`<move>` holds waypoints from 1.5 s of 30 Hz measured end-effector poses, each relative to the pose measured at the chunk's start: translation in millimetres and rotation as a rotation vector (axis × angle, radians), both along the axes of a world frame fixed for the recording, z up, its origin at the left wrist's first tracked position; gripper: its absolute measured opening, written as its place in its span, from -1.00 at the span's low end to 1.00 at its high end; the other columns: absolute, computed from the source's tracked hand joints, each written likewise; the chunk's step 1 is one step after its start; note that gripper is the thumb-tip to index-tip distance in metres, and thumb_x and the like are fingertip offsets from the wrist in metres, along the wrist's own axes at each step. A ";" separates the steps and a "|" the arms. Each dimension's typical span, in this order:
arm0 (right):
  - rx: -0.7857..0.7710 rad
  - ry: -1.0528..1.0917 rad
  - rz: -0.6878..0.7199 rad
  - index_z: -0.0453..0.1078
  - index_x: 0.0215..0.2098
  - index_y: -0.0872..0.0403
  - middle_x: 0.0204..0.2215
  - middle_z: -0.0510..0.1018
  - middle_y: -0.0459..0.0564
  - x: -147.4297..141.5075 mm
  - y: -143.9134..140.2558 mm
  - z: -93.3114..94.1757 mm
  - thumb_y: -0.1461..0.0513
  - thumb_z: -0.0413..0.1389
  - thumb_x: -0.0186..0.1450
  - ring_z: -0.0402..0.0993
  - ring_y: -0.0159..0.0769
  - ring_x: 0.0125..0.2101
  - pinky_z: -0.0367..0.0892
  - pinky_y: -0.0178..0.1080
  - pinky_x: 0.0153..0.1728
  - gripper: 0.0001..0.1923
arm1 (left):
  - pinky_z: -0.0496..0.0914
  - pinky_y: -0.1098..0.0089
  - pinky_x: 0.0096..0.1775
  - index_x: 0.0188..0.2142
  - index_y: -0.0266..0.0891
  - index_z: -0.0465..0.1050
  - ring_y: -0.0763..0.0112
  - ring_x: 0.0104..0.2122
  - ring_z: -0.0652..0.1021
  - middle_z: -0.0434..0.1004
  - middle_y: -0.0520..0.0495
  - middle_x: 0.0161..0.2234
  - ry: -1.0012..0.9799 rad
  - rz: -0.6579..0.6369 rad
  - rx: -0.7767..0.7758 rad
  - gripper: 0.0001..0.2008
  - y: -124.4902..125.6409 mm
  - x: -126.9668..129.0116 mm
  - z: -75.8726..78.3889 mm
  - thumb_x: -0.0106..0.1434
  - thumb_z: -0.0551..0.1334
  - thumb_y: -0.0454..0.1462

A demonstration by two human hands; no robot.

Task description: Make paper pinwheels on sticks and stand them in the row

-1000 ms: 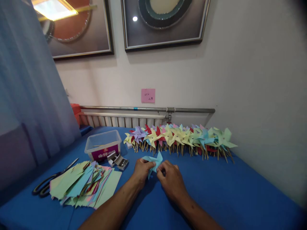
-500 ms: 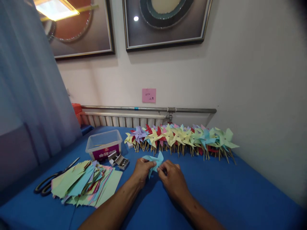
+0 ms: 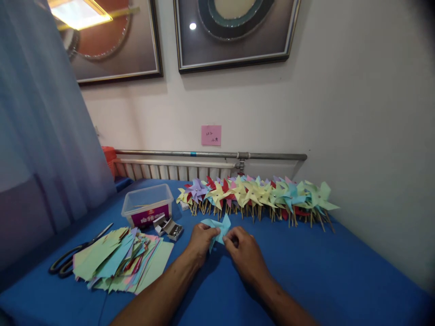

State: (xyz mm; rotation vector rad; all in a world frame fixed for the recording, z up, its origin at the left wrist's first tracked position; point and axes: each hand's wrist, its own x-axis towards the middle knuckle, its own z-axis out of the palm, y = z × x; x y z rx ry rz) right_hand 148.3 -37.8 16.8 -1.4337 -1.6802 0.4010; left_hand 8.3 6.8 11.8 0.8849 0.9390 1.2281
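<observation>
Both hands are on one light-blue paper pinwheel (image 3: 224, 226), just below the center of the frame: the left hand (image 3: 200, 242) is mostly closed with the thumb clamped over its left side, and the right hand (image 3: 243, 248) is curled up, thumb and forefinger pinched together at its right edge. Can't tell if there's something tiny between those right fingertips too. As for stuff to read, a pink note (image 3: 211, 135) is stuck on the wall around mid-frame, handwritten, top line looks like "252" to me, with a couple of Chinese-looking characters underneath that I can't make out for sure. Clear plastic tub (image 3: 127, 207) left of center has a purple label (image 3: 152, 216) with big white characters and a little red emblem, way too blurry to get a brand. A few thin sticks are lying inside it. Right beside the tub sit small boxes (image 3: 175, 234), one open with shiny metal bits in it, no print I can read. Lower left there's a messy pile of colored paper (image 3: 98, 260) with black-handled scissors (image 3: 82, 246) next to it. Over toward the right, a long row of pinwheels on sticks (image 3: 251, 194), yellow, green, purple, red, blue, lies across the blue tablecloth (image 3: 326, 271).
</observation>
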 end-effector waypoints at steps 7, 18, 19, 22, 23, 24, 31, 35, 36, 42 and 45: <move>-0.184 0.584 0.103 0.44 -0.27 0.08 -0.40 0.57 -0.01 11.6 19.8 -9.0 -0.09 0.25 0.13 0.46 -0.21 -0.39 0.33 -0.22 -0.35 -0.56 | 0.28 0.44 -0.53 -0.60 -0.35 0.50 0.47 -0.67 0.43 0.49 -0.06 -0.66 -0.091 -0.139 0.009 -0.77 -2.7 -0.8 3.7 -0.19 0.47 -0.26; -0.323 0.820 0.214 0.54 -0.35 0.11 -0.51 0.57 -0.07 5.2 23.2 -22.0 -0.03 0.40 -0.06 0.40 -0.32 -0.52 0.25 -0.28 -0.44 -0.55 | 0.26 0.42 -0.52 -0.54 -0.34 0.53 0.46 -0.65 0.42 0.52 -0.05 -0.62 0.056 -0.134 0.012 -0.73 0.8 2.6 -7.9 -0.22 0.50 -0.23; -0.319 0.814 0.201 0.54 -0.36 0.12 -0.53 0.57 -0.07 4.8 22.3 -21.6 -0.02 0.40 -0.05 0.39 -0.33 -0.52 0.25 -0.29 -0.45 -0.57 | 0.25 0.43 -0.52 -0.54 -0.35 0.53 0.46 -0.64 0.42 0.52 -0.05 -0.62 0.067 -0.135 0.008 -0.73 0.9 2.5 -8.3 -0.21 0.49 -0.23; -0.310 0.795 0.172 0.53 -0.39 0.12 -0.56 0.55 -0.09 4.7 20.2 -21.6 0.01 0.37 -0.03 0.37 -0.34 -0.54 0.23 -0.30 -0.47 -0.61 | 0.23 0.43 -0.53 -0.55 -0.34 0.51 0.48 -0.65 0.40 0.49 -0.04 -0.64 0.078 -0.133 -0.003 -0.74 0.4 2.3 -8.9 -0.20 0.48 -0.24; -0.309 0.790 0.166 0.53 -0.39 0.12 -0.56 0.55 -0.09 4.7 19.8 -21.9 0.02 0.35 -0.01 0.36 -0.34 -0.55 0.23 -0.30 -0.47 -0.63 | 0.23 0.44 -0.53 -0.56 -0.34 0.50 0.48 -0.65 0.39 0.48 -0.03 -0.64 0.078 -0.130 -0.002 -0.75 0.2 2.2 -8.9 -0.20 0.47 -0.24; -0.309 0.785 0.160 0.54 -0.38 0.12 -0.55 0.55 -0.08 4.7 19.5 -22.2 0.03 0.34 0.00 0.36 -0.34 -0.54 0.23 -0.30 -0.48 -0.65 | 0.23 0.44 -0.54 -0.57 -0.34 0.49 0.48 -0.66 0.39 0.47 -0.03 -0.65 0.077 -0.127 -0.001 -0.75 0.1 2.3 -9.1 -0.20 0.47 -0.24; -0.324 0.783 0.149 0.57 -0.34 0.13 -0.53 0.58 -0.07 2.7 17.3 -18.9 0.07 0.32 0.01 0.39 -0.32 -0.54 0.25 -0.29 -0.49 -0.66 | 0.23 0.44 -0.54 -0.54 -0.35 0.51 0.50 -0.66 0.38 0.47 -0.03 -0.64 0.069 -0.147 0.012 -0.75 1.3 2.2 -10.0 -0.20 0.47 -0.25; -0.330 0.810 0.165 0.58 -0.31 0.13 -0.52 0.59 -0.06 1.5 14.2 -16.8 0.06 0.32 0.04 0.40 -0.32 -0.53 0.26 -0.30 -0.49 -0.65 | 0.24 0.44 -0.53 -0.54 -0.35 0.52 0.50 -0.66 0.39 0.47 -0.03 -0.64 0.047 -0.173 0.015 -0.76 0.3 2.2 -8.9 -0.19 0.47 -0.25; -0.327 0.820 0.170 0.58 -0.31 0.13 -0.51 0.60 -0.06 1.4 13.9 -17.1 0.06 0.32 0.04 0.40 -0.32 -0.53 0.26 -0.30 -0.48 -0.65 | 0.24 0.45 -0.53 -0.53 -0.35 0.52 0.50 -0.66 0.39 0.47 -0.03 -0.64 0.041 -0.178 0.017 -0.75 -0.1 2.1 -8.5 -0.19 0.47 -0.25; -0.315 0.828 0.173 0.59 -0.32 0.13 -0.54 0.57 -0.08 1.9 17.8 -22.9 0.07 0.33 0.04 0.36 -0.35 -0.55 0.24 -0.31 -0.49 -0.66 | 0.27 0.43 -0.50 -0.52 -0.36 0.54 0.48 -0.64 0.41 0.51 -0.05 -0.61 0.014 -0.189 0.004 -0.73 -1.6 1.8 -5.8 -0.22 0.49 -0.24; -0.296 0.792 0.146 0.58 -0.34 0.12 -0.52 0.58 -0.08 1.1 19.8 -24.3 0.10 0.29 0.05 0.38 -0.33 -0.53 0.26 -0.29 -0.46 -0.71 | 0.26 0.43 -0.52 -0.54 -0.35 0.52 0.48 -0.65 0.40 0.50 -0.04 -0.63 0.041 -0.174 -0.009 -0.73 -1.7 1.9 -5.4 -0.22 0.49 -0.24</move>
